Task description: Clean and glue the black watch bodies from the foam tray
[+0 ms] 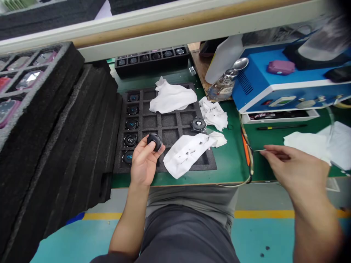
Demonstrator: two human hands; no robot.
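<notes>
My left hand (143,166) is closed on a round black watch case (155,141), raised over the black foam tray (164,119). To the right, my right hand (300,171) pinches a thin pale stick (258,150) whose tip points left, near an orange-handled tool (245,148). Several dark watch cases, among them a lower one (127,157), fill the tray's left column. One more watch case (197,124) sits in a compartment on the right. A white cloth (186,153) with black smudges and pieces on it covers the tray's front part.
Stacked black foam trays (90,135) rise at the left. A clean white cloth (174,96) and a crumpled, stained one (215,114) lie behind. At the right stand a glass bottle (222,87) and a blue machine (263,73); a black pen (282,127) lies before it.
</notes>
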